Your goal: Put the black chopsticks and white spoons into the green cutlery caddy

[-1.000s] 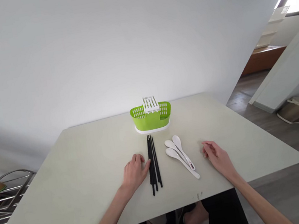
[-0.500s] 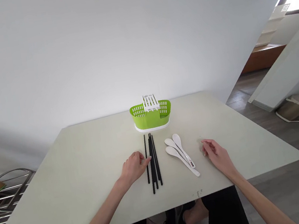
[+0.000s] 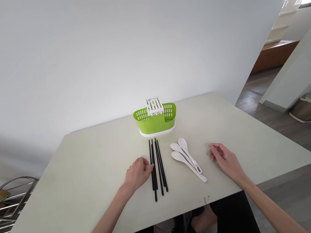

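Several black chopsticks (image 3: 159, 171) lie on the table, roughly lengthwise to me, in two loose groups. My left hand (image 3: 137, 173) is at the left group, its fingers curled and its thumb laid over those chopsticks against the table. To the right of the chopsticks, three white spoons (image 3: 187, 159) rest partly overlapping, bowls pointing away from me. My right hand (image 3: 225, 162) rests on the table to the right of the spoons, loosely curled with nothing seen in it. Behind the chopsticks stands a green utensil basket (image 3: 153, 127) with a white slotted top piece and a white base.
The pale table (image 3: 91, 163) meets a white wall (image 3: 144, 47) at its far edge. At the left is a metal rack or chair frame (image 3: 8, 200). A box-like bin (image 3: 310, 106) stands on the floor at the right.
My left hand has drawn some chopsticks to the left, opening a gap between them and the others. The right hand and spoons stay in place; the view shifts slightly.
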Action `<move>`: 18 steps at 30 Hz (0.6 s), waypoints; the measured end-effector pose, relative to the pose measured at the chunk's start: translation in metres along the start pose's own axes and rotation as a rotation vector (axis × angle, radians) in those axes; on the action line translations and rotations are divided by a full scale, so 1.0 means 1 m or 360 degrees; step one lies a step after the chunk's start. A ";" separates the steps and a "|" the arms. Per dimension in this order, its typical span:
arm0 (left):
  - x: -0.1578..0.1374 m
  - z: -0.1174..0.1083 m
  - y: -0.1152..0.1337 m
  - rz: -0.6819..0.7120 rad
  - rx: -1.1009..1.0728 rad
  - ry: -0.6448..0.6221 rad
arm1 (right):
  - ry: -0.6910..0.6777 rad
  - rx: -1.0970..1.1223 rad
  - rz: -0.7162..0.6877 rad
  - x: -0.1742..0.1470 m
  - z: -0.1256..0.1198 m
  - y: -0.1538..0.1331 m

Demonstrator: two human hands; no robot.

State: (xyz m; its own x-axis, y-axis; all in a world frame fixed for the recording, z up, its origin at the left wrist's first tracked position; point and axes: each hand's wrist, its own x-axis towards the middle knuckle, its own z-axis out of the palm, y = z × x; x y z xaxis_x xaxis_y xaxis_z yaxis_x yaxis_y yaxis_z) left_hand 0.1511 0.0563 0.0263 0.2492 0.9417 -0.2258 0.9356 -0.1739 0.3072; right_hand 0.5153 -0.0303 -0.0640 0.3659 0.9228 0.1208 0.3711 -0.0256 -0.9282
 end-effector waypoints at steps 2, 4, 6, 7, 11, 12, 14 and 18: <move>-0.001 0.001 0.002 -0.0004 0.0025 0.0020 | 0.0005 0.0009 -0.0005 0.000 0.000 0.000; -0.001 0.001 0.005 -0.0016 0.0052 0.0033 | 0.0010 0.0016 -0.0007 0.001 0.000 0.000; -0.001 0.000 0.009 -0.0045 0.0084 0.0028 | 0.0012 0.0021 -0.0006 0.001 0.000 0.000; -0.001 -0.002 0.011 -0.0062 0.0120 0.0023 | 0.0012 0.0025 -0.0006 0.001 0.000 0.001; 0.005 -0.016 0.014 -0.0112 0.0480 -0.0010 | -0.0001 0.0038 -0.0005 0.001 0.000 0.000; 0.006 -0.020 0.013 -0.0123 0.0558 -0.0019 | -0.0005 0.0038 0.0001 0.000 -0.001 -0.001; 0.009 -0.028 0.007 -0.0139 0.0644 -0.0028 | -0.0013 0.0036 0.0016 -0.001 -0.001 -0.002; 0.008 -0.045 -0.013 -0.0156 0.0700 -0.0002 | -0.0009 0.0034 0.0032 -0.001 -0.001 -0.005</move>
State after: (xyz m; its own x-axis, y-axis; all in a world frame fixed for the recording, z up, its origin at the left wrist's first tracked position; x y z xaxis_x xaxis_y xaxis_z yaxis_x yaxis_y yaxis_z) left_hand 0.1298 0.0789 0.0624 0.1543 0.9595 -0.2358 0.9720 -0.1902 -0.1379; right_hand 0.5141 -0.0316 -0.0593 0.3683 0.9243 0.1002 0.3453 -0.0359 -0.9378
